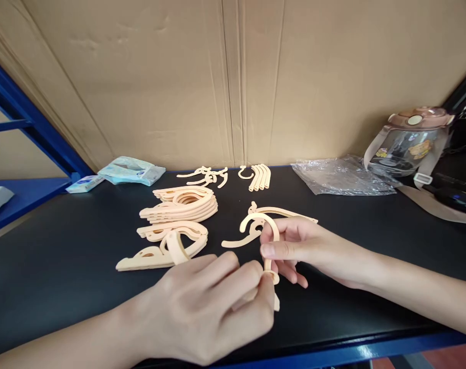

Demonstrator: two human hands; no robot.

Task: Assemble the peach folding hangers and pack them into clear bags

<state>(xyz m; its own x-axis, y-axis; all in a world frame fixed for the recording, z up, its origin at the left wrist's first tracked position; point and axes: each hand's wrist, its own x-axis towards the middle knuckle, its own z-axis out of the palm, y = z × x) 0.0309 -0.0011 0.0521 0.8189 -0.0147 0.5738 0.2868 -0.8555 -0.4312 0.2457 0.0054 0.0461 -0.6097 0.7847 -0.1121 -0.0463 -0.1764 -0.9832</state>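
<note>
My right hand (290, 248) pinches a cream plastic hanger hook (269, 223) between thumb and fingers, its curve pointing up. My left hand (217, 302) is closed around a cream hanger arm (176, 248), whose end sticks out above the knuckles. The hook's round collar (271, 277) meets the left fingertips, and a small cream end shows just below. How the pieces join is hidden by my left fingers. Behind the hook, loose hanger parts (240, 241) lie on the black table (64, 266).
Folded cream hangers lie in a stack (179, 205) left of centre. More hooks (208, 177) and curved arms (260, 177) are at the back. Tissue packs (131, 170) lie back left; a clear plastic bag (340, 177) and a strapped water bottle (413, 143) are back right. Cardboard (160, 77) stands behind.
</note>
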